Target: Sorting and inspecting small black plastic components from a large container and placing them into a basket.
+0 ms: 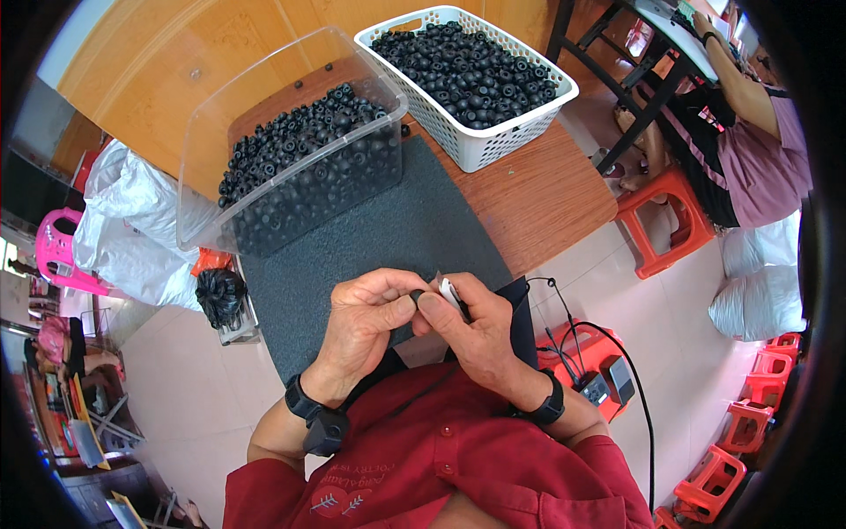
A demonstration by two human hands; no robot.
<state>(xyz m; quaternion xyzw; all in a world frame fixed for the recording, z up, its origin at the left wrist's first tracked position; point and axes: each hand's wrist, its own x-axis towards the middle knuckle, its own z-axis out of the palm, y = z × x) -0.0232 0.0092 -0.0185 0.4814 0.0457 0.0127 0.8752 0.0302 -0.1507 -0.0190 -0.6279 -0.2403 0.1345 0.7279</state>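
small black round part pinched between both thumbs, mostly hidden.

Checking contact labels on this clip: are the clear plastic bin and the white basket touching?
Cannot tell. In the head view the clear plastic bin and the white basket sit close at their near corners, but neither contact nor a gap shows plainly.

A clear plastic bin of black rubber rings sits at eleven o'clock; a white slotted plastic basket at one o'clock; orange plastic stools at three.
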